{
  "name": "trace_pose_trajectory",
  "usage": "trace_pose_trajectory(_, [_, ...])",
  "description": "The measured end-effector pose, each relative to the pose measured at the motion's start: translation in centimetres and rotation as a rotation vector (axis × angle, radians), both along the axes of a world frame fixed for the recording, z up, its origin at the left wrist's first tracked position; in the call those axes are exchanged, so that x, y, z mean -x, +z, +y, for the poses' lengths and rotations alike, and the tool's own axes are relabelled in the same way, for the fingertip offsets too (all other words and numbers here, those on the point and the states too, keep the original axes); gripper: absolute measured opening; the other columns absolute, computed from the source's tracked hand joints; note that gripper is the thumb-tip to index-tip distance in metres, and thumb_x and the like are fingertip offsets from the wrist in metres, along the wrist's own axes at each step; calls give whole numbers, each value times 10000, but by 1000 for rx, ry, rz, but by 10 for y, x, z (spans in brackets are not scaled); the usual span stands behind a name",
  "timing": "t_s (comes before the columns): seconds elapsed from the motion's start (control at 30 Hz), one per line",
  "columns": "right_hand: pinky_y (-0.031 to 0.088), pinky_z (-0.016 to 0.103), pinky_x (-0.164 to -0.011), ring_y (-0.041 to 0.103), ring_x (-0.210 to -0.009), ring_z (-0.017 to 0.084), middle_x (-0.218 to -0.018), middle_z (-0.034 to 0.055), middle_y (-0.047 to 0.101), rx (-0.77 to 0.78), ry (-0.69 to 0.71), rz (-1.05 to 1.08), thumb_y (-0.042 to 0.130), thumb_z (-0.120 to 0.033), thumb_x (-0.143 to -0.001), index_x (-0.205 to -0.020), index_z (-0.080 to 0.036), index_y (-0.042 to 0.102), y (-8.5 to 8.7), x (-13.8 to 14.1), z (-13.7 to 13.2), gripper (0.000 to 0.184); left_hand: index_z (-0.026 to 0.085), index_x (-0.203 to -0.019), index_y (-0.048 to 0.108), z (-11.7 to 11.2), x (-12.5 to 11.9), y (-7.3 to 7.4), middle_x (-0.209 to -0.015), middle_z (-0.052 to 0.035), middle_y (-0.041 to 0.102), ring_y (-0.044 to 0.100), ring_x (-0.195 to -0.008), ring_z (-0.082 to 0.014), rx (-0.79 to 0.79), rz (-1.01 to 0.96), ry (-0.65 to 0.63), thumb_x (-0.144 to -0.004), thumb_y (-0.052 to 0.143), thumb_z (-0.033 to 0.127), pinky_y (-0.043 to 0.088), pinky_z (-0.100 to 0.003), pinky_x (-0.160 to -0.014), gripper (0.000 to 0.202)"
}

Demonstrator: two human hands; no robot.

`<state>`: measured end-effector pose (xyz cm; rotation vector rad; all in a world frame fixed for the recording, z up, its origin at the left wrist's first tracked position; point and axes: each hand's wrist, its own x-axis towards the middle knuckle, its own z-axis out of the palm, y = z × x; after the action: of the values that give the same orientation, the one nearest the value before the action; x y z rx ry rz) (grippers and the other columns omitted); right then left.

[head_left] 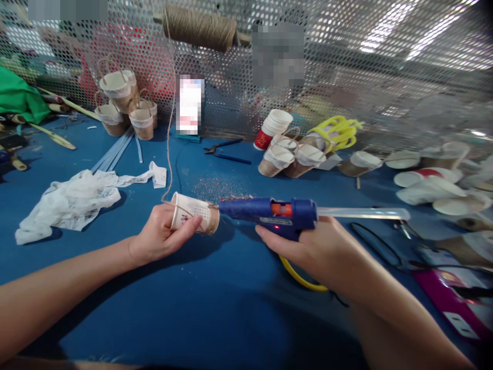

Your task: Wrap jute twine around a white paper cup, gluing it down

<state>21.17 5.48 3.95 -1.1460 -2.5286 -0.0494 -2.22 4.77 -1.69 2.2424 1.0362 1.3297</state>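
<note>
My left hand (pixel 164 234) is closed around a white paper cup (pixel 192 205), tilted on its side with its base to the right. Brown twine (pixel 212 220) is wound about the base end. A loose strand runs from the cup up to a twine spool (pixel 199 28) on the mesh. In my right hand (pixel 304 246) is a blue glue gun (pixel 250 211) with its red light lit and a clear glue stick (pixel 362 213) protruding from the rear. Its nozzle points left and is at the wrapped base; whether they touch I cannot tell.
White lace (pixel 73 200) lies at left by several clear glue sticks (pixel 119 149). Twine-covered cups (pixel 144 123) stand behind. Pliers (pixel 227 151) lie below a phone (pixel 190 105). More cups (pixel 278 154) and a purple power strip (pixel 442 293) are at right. A perforated metal panel (pixel 227 87) closes the back.
</note>
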Motion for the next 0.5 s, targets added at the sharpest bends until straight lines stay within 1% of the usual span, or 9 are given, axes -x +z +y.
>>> trace_pose_trajectory(0.03, [203,294,-418,305,-391,137,-344,-12,312,-26,-1,-11,262,-290,-798,-689,-225,635,0,2,0,394,156,-525,581,0,0,0,-455,-16,593,530,-432,-92,-15,16,-6,-797,463,158,422,-192,-452,296])
trace_pose_trajectory(0.07, [216,286,-403,310,-385,133,-354,-11,332,-17,-15,0,263,-310,-807,-675,-221,624,0,4,1,394,160,-507,569,0,0,0,-430,-10,576,531,-429,-96,-26,32,-11,-797,459,160,428,-197,-458,310])
trace_pose_trajectory(0.13, [254,272,-381,325,-379,125,-386,-8,386,50,-64,37,279,-344,-819,-670,-211,604,0,7,1,381,164,-487,548,0,0,0,-416,-7,566,546,-446,-104,-53,56,-20,-793,452,154,452,-211,-497,321])
trace_pose_trajectory(0.2, [282,266,-367,338,-378,120,-418,-4,428,130,-103,87,309,-361,-815,-665,-205,589,1,9,1,354,163,-478,526,0,0,1,-441,-20,586,562,-475,-111,-111,60,-26,-780,457,140,461,-216,-513,311])
trace_pose_trajectory(0.27, [295,264,-363,339,-378,119,-431,-5,439,180,-119,117,327,-367,-808,-675,-204,586,1,10,0,333,159,-478,514,0,-1,2,-469,-33,607,566,-482,-111,-166,57,-33,-767,466,128,452,-208,-494,295])
trace_pose_trajectory(0.33, [293,262,-363,330,-375,117,-419,-12,423,187,-114,114,330,-373,-806,-672,-207,583,3,10,0,331,156,-487,523,0,-1,2,-460,-32,604,561,-472,-110,-174,61,-31,-765,468,118,441,-207,-483,286])
trace_pose_trajectory(0.4, [281,262,-368,319,-372,117,-398,-16,399,146,-97,85,306,-371,-813,-661,-210,585,3,9,-1,357,152,-503,544,1,0,2,-441,-23,593,549,-453,-104,-139,57,-23,-771,467,115,434,-208,-480,282])
trace_pose_trajectory(0.5, [266,281,-403,308,-376,130,-365,-9,364,-23,-42,7,237,-322,-827,-648,-220,609,1,5,-2,426,144,-526,565,1,1,0,-477,-25,604,541,-457,-93,-41,0,-5,-783,469,125,424,-195,-471,274])
